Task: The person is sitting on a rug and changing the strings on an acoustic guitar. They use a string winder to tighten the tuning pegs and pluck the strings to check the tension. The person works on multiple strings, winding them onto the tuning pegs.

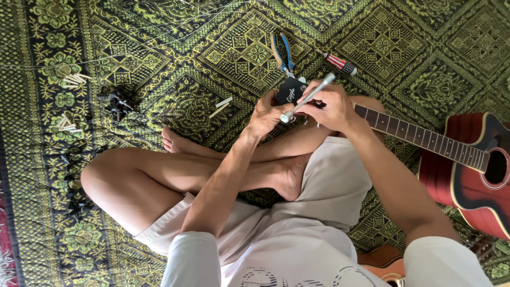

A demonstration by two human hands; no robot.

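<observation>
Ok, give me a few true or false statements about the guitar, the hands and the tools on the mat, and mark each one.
1. The right hand holds a silver rod-shaped tool. True.
2. The guitar has a blue body. False: its body is red with a dark edge.
3. Pliers with blue and orange handles lie on the mat. True.
4. The left hand rests flat on the mat. False: it is raised at the guitar's head, beside the right hand.
5. A screwdriver lies on the person's knee. False: it lies on the mat, near the pliers.
</observation>
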